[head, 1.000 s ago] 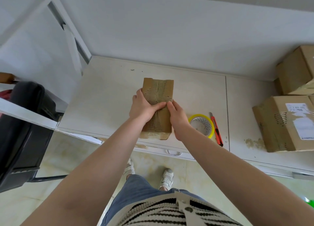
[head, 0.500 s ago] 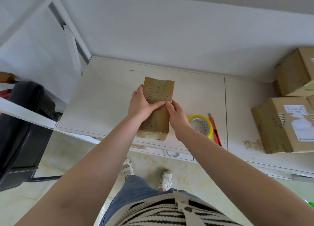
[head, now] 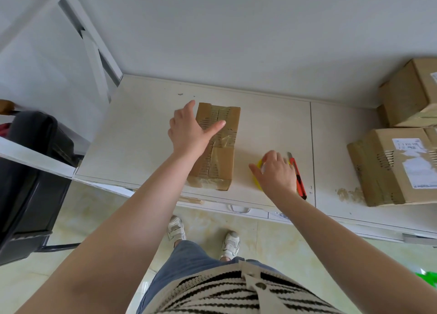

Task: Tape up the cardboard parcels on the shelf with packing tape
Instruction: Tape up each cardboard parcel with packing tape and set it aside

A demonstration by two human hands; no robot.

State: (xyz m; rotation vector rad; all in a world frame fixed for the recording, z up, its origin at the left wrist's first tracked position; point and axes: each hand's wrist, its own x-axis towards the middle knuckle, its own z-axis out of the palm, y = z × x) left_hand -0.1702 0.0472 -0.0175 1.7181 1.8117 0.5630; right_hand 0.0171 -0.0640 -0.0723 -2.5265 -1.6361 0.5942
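A small brown cardboard parcel (head: 221,162) lies on the white shelf (head: 142,134), with clear tape across its top. My left hand (head: 189,131) hovers over the parcel's left side, fingers spread and thumb stretched across the top; whether it touches the parcel is unclear. My right hand (head: 275,174) reaches over the yellow roll of packing tape (head: 257,172), covering most of it; its fingers are loosely spread on the roll. An orange box cutter (head: 298,179) lies just right of that hand.
Two larger cardboard boxes stand at the right: one with a torn white label (head: 397,167) and another behind it (head: 409,93). A black chair (head: 28,172) sits left of the shelf. White frame posts (head: 94,53) rise at the shelf's left back corner.
Both hands have let go of the parcel. The left hand lifted and opened over its left side. The right hand moved right onto the yellow tape roll.
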